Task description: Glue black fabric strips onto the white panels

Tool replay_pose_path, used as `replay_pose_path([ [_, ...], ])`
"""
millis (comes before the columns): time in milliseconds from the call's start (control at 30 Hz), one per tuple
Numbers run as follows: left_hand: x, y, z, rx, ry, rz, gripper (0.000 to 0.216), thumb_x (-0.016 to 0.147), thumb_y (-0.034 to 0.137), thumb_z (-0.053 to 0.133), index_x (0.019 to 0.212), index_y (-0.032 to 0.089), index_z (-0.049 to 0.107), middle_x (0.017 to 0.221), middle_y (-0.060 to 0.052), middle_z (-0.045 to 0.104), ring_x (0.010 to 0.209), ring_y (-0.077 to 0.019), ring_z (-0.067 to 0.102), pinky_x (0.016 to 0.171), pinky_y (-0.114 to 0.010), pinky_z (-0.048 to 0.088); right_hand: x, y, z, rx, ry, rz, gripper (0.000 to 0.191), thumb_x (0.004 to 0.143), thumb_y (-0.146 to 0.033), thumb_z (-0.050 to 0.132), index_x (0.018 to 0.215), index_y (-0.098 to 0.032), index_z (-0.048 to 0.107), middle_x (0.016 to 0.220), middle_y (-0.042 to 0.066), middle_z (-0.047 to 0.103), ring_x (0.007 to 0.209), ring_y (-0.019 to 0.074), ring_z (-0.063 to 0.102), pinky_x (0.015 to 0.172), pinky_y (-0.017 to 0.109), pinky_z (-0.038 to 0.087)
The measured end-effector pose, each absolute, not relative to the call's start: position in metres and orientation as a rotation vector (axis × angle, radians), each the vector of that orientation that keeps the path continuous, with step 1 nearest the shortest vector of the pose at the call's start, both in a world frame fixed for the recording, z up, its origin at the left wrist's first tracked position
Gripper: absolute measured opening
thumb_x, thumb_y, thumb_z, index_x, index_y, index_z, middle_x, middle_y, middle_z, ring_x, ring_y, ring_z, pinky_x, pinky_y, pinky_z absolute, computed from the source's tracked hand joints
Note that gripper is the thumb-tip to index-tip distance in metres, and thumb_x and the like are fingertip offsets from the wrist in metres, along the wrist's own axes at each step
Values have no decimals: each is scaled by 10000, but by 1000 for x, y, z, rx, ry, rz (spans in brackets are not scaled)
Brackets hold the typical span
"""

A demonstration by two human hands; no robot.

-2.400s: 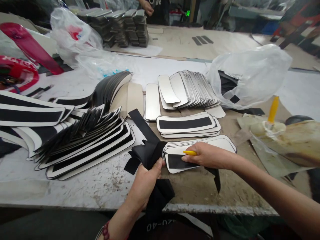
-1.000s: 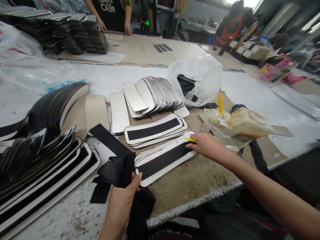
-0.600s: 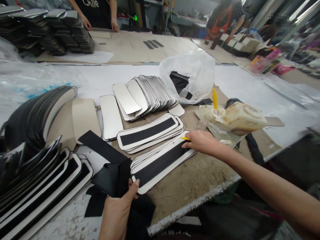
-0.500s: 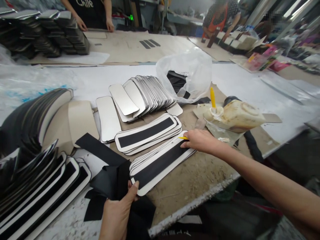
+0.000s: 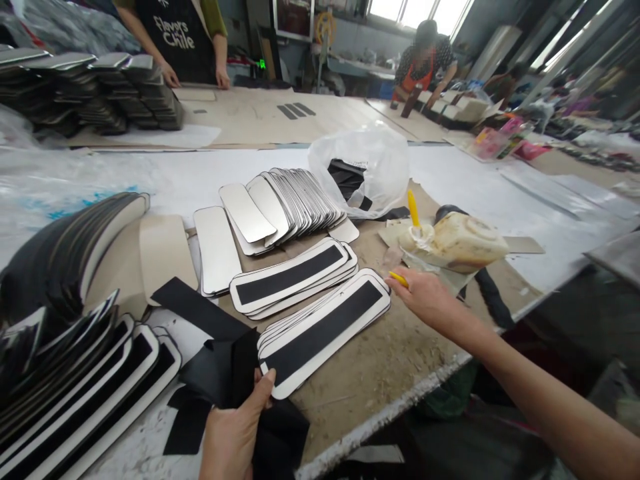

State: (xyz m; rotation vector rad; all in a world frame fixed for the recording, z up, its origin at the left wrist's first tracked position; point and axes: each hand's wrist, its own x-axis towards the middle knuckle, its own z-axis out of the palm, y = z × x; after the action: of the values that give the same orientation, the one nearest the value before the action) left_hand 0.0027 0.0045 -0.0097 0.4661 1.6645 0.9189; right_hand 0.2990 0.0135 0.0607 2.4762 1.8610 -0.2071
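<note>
My left hand (image 5: pixel 239 432) grips a bundle of black fabric strips (image 5: pixel 226 365) at the near table edge, thumb touching the corner of a white panel. That panel tops a stack of white panels with black strips (image 5: pixel 323 323) in front of me. My right hand (image 5: pixel 425 297) is closed on a small yellow tool (image 5: pixel 399 279), just right of the stack's far end and off it. A second similar stack (image 5: pixel 293 275) lies behind the first.
Plain silver-white panels (image 5: pixel 280 203) are fanned out behind, beside a clear plastic bag (image 5: pixel 365 167). A glue container with a yellow brush (image 5: pixel 453 240) sits to the right. Large black-striped panels (image 5: pixel 75 347) pile at left. Other people work at far tables (image 5: pixel 175 40).
My right hand has lifted off the far end of the top panel and drawn right, still holding the yellow tool. The black strip now lies flat on the panel. The view has tilted up.
</note>
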Motion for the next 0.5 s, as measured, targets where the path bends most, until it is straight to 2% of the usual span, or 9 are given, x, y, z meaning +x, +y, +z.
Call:
replay_pose_path([
  [100,-1,4,-11,514,1647,898,277,516,332,815,662,142,677,583,-16,639,545,-186,598,561,-316,513,297,3,44,2551,1943,-338,294,926,-341,366,872,-167,597,863,105,685,826,221,628,709,278,395],
  [233,-2,2,-8,465,1565,961,299,455,291,848,629,131,665,520,15,610,501,-137,558,520,-247,483,292,-3,40,2620,1958,-365,299,926,-348,352,893,-172,591,848,80,673,797,201,619,697,271,410],
  [367,-2,-2,-3,413,1493,1046,344,443,273,858,693,136,665,564,29,631,503,-107,547,499,-205,455,290,-10,48,2796,1971,-537,324,912,-409,348,873,-191,585,704,15,617,598,153,574,581,248,422],
  [500,-4,-7,-3,459,1441,1062,338,457,304,856,651,135,638,524,45,583,477,-90,507,478,-199,419,287,-13,51,2916,1980,-793,310,878,-444,395,874,-194,579,590,-28,543,474,125,505,496,240,400],
])
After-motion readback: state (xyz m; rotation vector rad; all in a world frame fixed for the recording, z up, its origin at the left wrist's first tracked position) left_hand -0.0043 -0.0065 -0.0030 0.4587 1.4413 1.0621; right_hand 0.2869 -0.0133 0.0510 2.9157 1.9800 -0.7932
